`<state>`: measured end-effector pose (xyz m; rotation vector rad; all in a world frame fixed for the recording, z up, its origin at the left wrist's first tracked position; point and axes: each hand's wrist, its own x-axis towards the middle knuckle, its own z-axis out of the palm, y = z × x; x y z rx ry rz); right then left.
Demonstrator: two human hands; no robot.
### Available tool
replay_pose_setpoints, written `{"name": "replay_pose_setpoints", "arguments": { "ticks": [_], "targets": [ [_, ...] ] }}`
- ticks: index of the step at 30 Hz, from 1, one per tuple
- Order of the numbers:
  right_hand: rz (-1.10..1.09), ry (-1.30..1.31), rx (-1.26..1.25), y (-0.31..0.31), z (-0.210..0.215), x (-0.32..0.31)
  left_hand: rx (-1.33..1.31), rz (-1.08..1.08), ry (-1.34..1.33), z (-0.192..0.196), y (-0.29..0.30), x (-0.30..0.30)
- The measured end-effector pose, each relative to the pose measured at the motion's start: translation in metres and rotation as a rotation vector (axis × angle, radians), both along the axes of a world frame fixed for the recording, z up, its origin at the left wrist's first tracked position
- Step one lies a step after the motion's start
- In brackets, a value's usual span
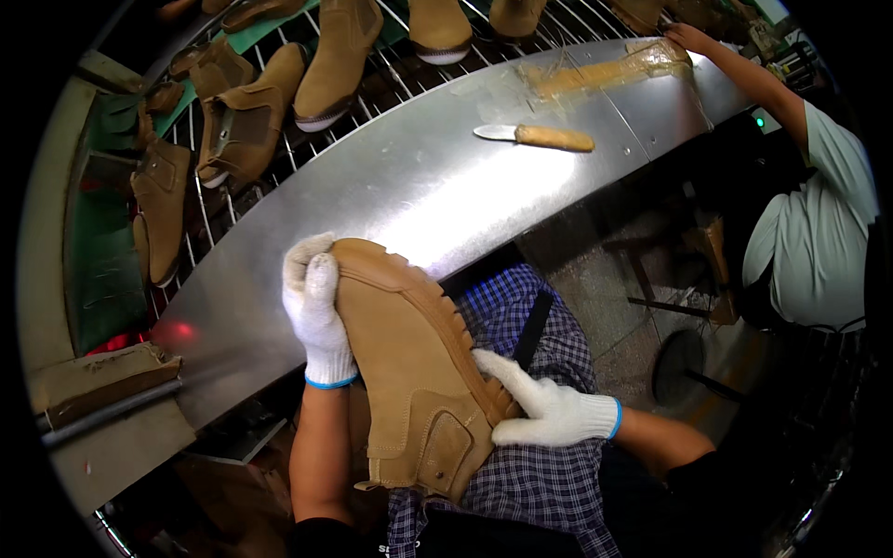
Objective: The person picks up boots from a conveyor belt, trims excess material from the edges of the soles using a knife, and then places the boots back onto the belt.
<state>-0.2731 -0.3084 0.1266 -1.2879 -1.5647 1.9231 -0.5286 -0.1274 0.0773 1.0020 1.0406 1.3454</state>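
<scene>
Where the curved steel bench [409, 177] sweeps across the view, a wire rack [279, 139] of tan boots [244, 121] is seen behind it, and a green mat [102, 270] is laid at the left. A co-worker [819, 232] in a pale shirt is seated at the right, with one hand [686, 37] stretched to a clear plastic sheet [605, 70] on the bench's far end; the face is cut off by the rim. Over a checked apron [539, 465] on the lap, a tan suede boot [409, 372] is held just below the bench edge, sole turned to the right and toe pointing up and away. The toe end is gripped by the left hand [316, 307], gloved in white, its fingers curled closed over the upper, with the bare forearm rising from the lower edge. The heel end is clasped by the right hand [549, 409], also gloved, its fingers [498, 367] spread flat along the ridged sole; its forearm comes in from the right. The boot's opening is partly hidden at the bottom. A wooden-handled knife [539, 137] is left lying on the bench, well apart from both hands. A red glow [177, 330] on the steel cannot be made out further.
</scene>
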Motion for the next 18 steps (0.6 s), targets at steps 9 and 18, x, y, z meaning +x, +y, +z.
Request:
{"name": "replay_pose_setpoints", "arguments": {
  "ticks": [9,18],
  "targets": [
    [0.139,0.235,-0.339,0.028,-0.023,0.011,0.021,0.081,-0.089,-0.014,-0.008,-0.014],
    [0.031,-0.089,-0.128,0.021,0.022,-0.018,0.046,0.162,0.014,-0.018,-0.007,-0.023]
  ]
}}
